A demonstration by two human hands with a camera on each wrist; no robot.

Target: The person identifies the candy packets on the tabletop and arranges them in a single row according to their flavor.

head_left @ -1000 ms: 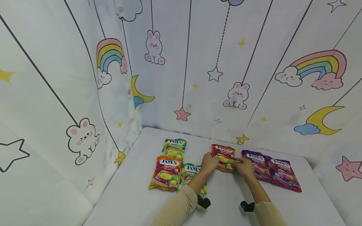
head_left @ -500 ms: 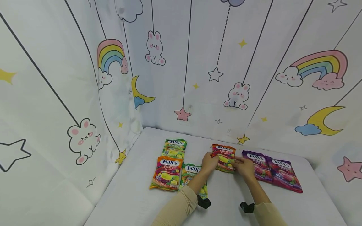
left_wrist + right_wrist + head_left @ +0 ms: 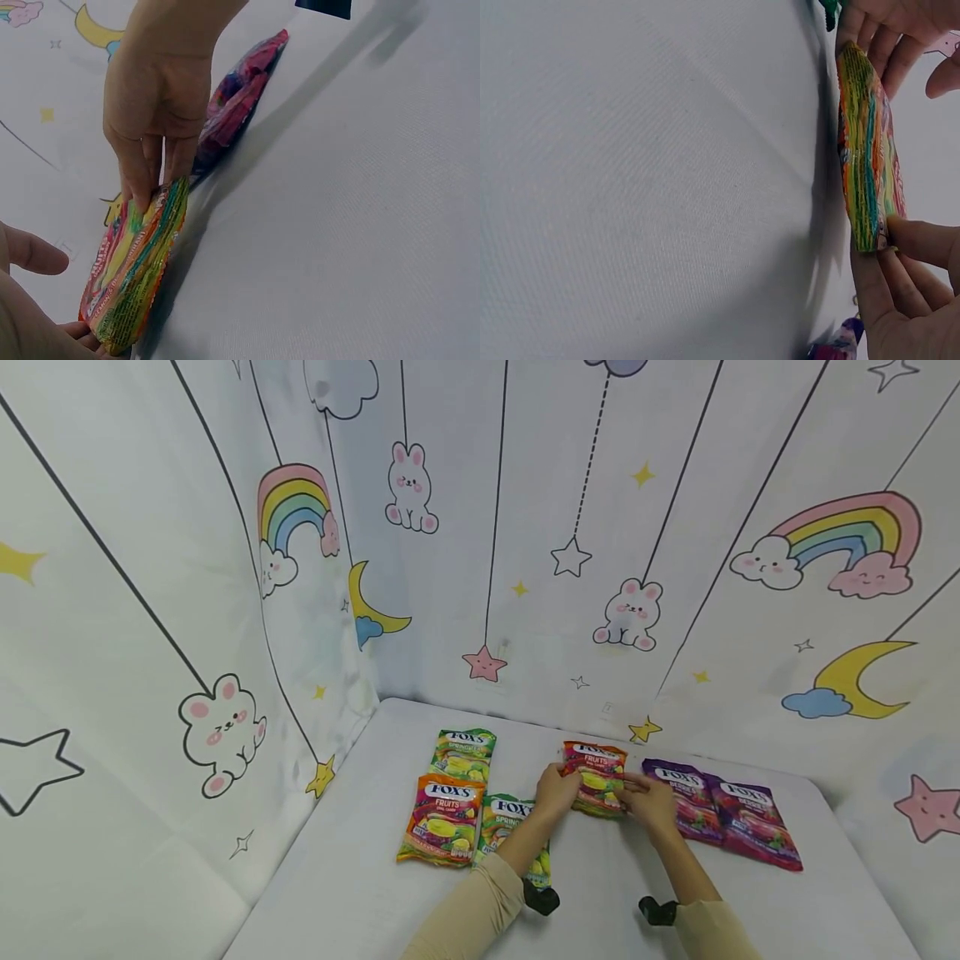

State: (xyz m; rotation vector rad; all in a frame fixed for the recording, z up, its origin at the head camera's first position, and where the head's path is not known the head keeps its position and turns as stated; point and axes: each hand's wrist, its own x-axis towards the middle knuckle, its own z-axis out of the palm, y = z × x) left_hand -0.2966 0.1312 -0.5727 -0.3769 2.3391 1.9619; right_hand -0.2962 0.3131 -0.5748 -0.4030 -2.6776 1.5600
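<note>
A red-and-orange bag of fruit candy [image 3: 596,787] is between my two hands near the back of the table. My right hand [image 3: 651,806] pinches its right edge, thumb on the printed front and fingers behind, as the right wrist view shows. My left hand [image 3: 555,793] is at the opposite edge; its fingers [image 3: 885,49] touch the back of the bag while the thumb [image 3: 945,79] stands apart from it. The bag [image 3: 135,270] is tilted up in the left wrist view, with a shadow on the white cloth beside it.
To the left lie a green candy bag [image 3: 462,753], an orange one [image 3: 441,822] and another green one [image 3: 504,818], partly behind my left arm. Two overlapping purple berry candy bags [image 3: 753,818] lie at right. A patterned curtain [image 3: 525,527] hangs behind the white table [image 3: 337,877].
The fruit candy bag has tilted or shifted very slightly between my hands. Both hands stay almost where they were, and the other bags have not moved.
</note>
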